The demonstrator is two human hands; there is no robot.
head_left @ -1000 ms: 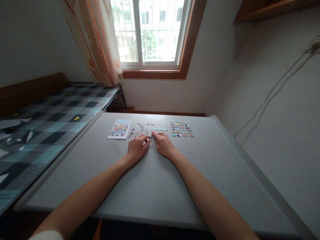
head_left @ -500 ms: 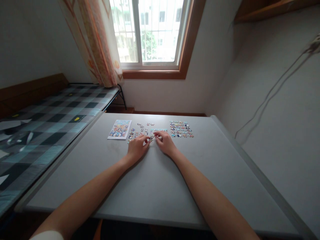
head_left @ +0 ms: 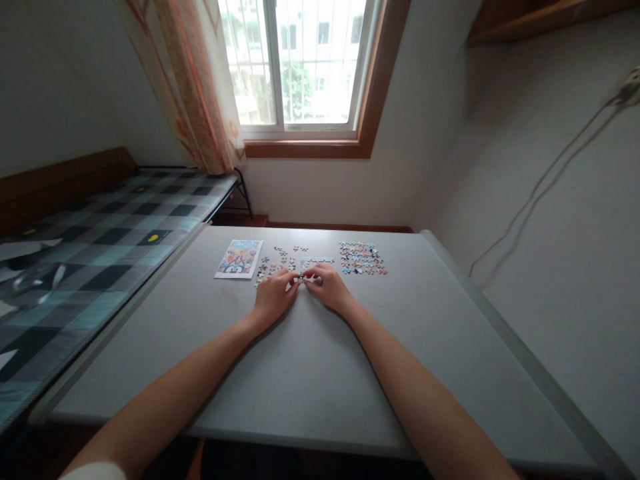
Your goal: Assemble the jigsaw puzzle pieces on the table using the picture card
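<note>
Both hands rest on a grey table (head_left: pixel 310 373) near its far end. My left hand (head_left: pixel 274 297) is curled, its fingertips pinching a small puzzle piece (head_left: pixel 301 281). My right hand (head_left: pixel 327 288) is curled too, and its fingertips meet the left hand's at that same piece. Just beyond the fingers lies a short joined strip of light blue pieces (head_left: pixel 318 260). Loose pieces (head_left: pixel 273 265) are scattered to the left of the strip. A larger patch of spread pieces (head_left: pixel 363 258) lies to the right.
A colourful picture card (head_left: pixel 239 258) lies left of the loose pieces. A bed with a checked cover (head_left: pixel 90 247) stands against the table's left edge. A window and a curtain are behind the table. A white wall with a cable runs along the right.
My right hand drew back from the blue strip toward the left hand, and the fingertips of both hands now meet at one small piece. The left hand hardly moved.
</note>
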